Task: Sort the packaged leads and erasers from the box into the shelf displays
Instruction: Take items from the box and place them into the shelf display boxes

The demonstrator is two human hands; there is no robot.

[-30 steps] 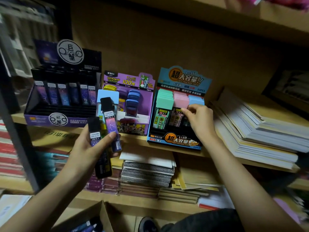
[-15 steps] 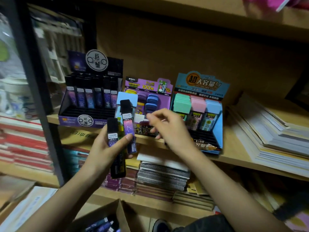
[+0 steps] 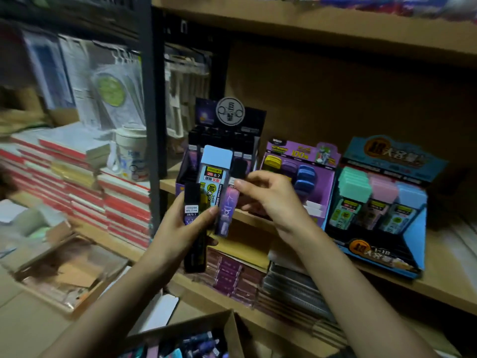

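Wooden shelf board runs ctr to lower right & carries 3 displays side by side. They are a black-and-purple cardboard display w/ dark slim packs, a purple cardboard display w/ yellow, purple & blue erasers, and a blue cardboard display w/ green, pink & blue capped cases.

In front of them, ctr frame, left hand grips a fan of packs: black slim lead pack, light-blue-capped clear lead case, purple slim lead pack. Right hand, fingers curled, pinches the upper end of the purple one.

Open brown cardboard box sits btm ctr w/ more packs inside. Under the board: stacked notebooks. Black metal upright stands left of ctr; left of it are red-edged book stacks & a white mug. Light is dim, left side blurred.
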